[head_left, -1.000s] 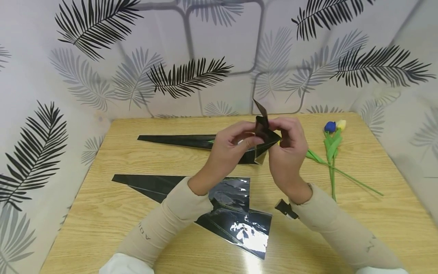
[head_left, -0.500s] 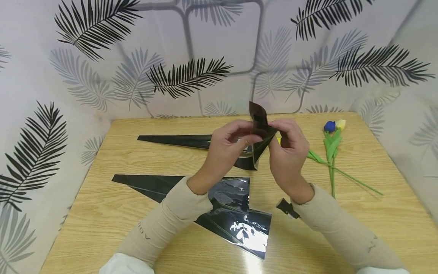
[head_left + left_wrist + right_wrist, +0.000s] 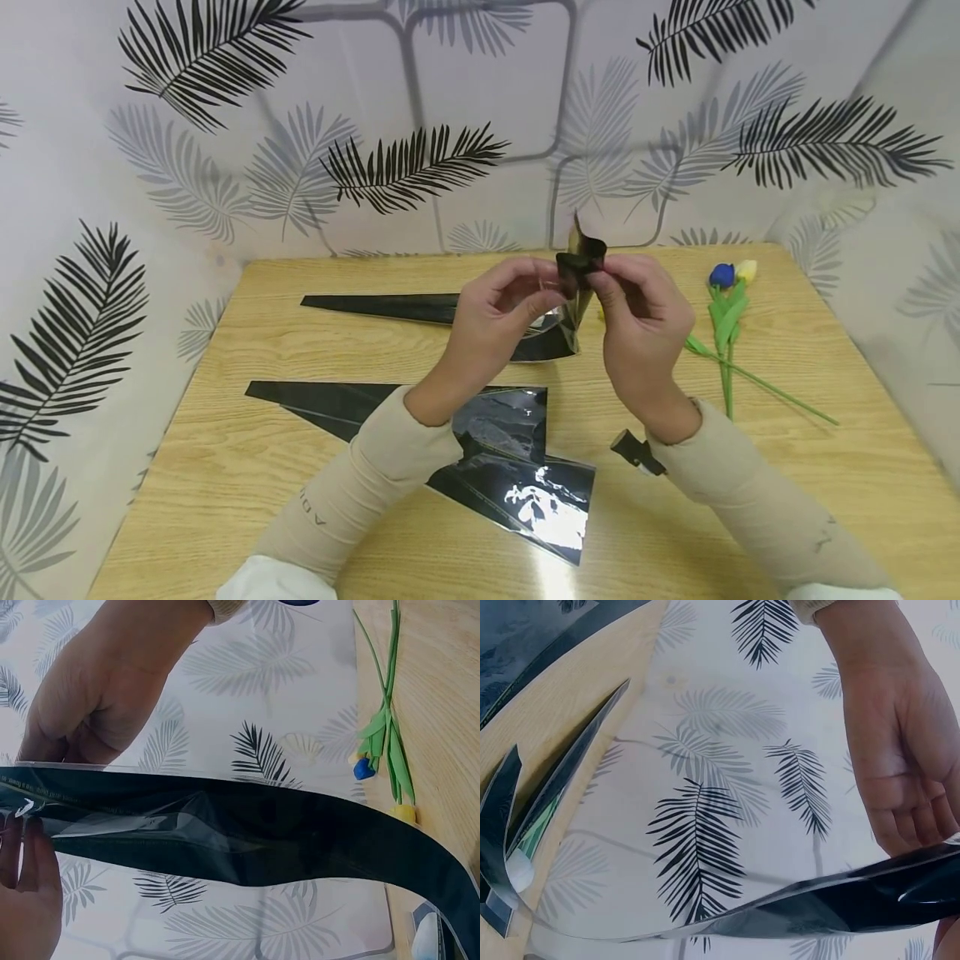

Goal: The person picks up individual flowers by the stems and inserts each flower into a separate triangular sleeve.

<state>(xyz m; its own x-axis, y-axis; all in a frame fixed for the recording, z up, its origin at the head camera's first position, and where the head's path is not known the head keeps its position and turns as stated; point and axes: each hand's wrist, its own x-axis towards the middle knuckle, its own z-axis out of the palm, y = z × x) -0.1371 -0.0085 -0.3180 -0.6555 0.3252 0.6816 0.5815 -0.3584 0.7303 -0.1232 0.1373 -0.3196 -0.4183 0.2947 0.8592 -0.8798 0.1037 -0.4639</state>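
Observation:
Both hands hold a shiny black flower sleeve of thin plastic film above the back of the table. My left hand pinches its left edge between thumb and fingers. The right hand grips the right edge, thumb against the film. In the left wrist view the long black film stretches sideways between the hands and bends down at its far end. The right wrist view shows the left hand at the film's edge. Beneath the hands lies another black sleeve with a white tulip in it.
Two more black sleeves lie overlapped on the wooden table, partly under the left forearm. At the right are a blue tulip, a pale yellow tulip and a yellow tulip. A leaf-patterned cloth covers the wall behind.
The held sleeve's upper part has twisted and its folds have shifted between my fingers. My right hand has moved slightly right, its thumb now higher on the film. The left hand has drifted slightly left.

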